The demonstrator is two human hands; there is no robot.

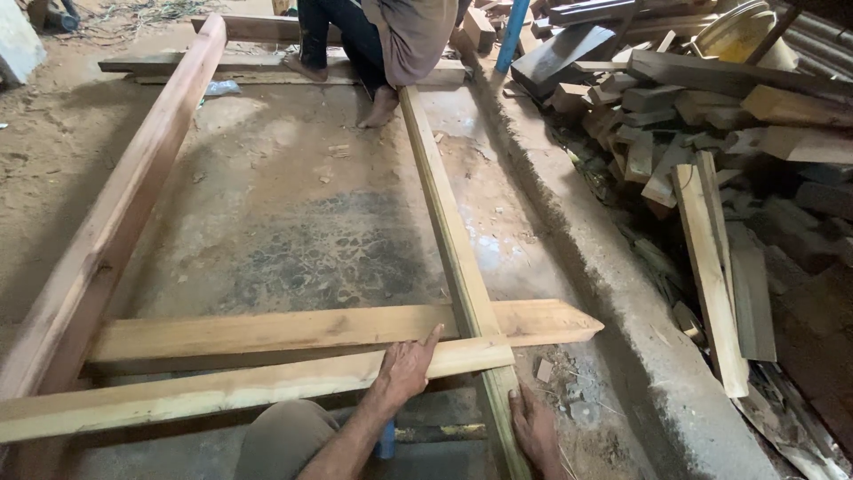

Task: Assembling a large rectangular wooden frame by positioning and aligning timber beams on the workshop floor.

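The right hand (536, 428) lay flat and open on the floor by the long pale wooden beam (453, 240). The left hand (407, 369) pressed open on the near flat wooden plank (222, 391). Farther off, another person's bare foot (380, 108) stood beside the beam

Open floor (293, 222) inside the frame, betw. long left beam (115, 222) & centre rail (449, 222): wide, free passage. Near end blocked by two cross planks (267, 356) stacked close; left hand (404, 369) lies on the nearer one. Right hand (533, 431) sits in narrow strip by the rail, w/ rubble. Right side: concrete kerb (604, 284), then offcut pile (711, 133). Far end: seated person (391, 44).
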